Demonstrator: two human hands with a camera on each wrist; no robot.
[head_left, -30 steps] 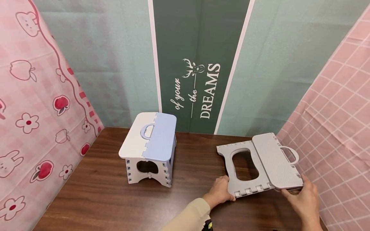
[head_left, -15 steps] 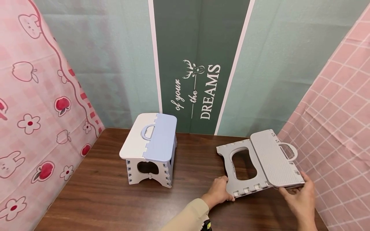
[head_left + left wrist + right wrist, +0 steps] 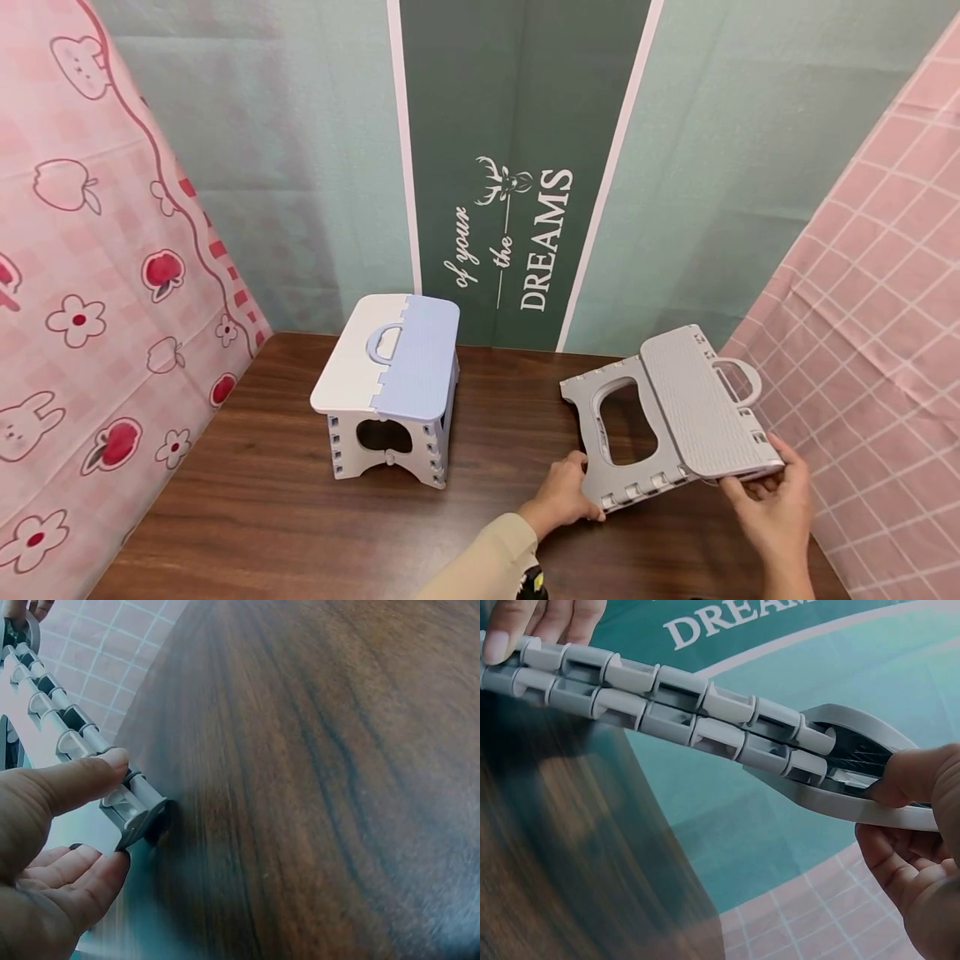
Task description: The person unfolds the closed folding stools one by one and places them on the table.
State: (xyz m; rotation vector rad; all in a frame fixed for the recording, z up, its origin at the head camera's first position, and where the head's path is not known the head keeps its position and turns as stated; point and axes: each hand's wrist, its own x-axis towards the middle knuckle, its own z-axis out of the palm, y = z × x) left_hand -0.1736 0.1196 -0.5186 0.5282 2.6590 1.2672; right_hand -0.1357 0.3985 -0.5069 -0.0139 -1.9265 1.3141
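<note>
A grey folding stool (image 3: 705,408) lies folded and tilted at the right of the head view, with its carrying handle (image 3: 738,382) toward the right. My left hand (image 3: 561,493) pinches the near corner of its leg panel, thumb on the hinged edge, fingers under it. That corner sits at the table surface in the left wrist view. The near edge of the seat is gripped by my right hand (image 3: 776,504), thumb on one side and fingers on the other. In the right wrist view the stool's two layers (image 3: 667,705) lie close together, and the seat end is raised.
An unfolded blue and white stool (image 3: 420,358) stands upright on the brown wooden table (image 3: 300,533), left of the grey one. A green printed cloth (image 3: 517,92) hangs behind. Pink cloths border the left (image 3: 112,333) and right (image 3: 885,333) sides.
The right hand has moved up and left, lifting the handle end of the grey stool and tilting it. The left hand has shifted only slightly left. The blue and white stool stays put.
</note>
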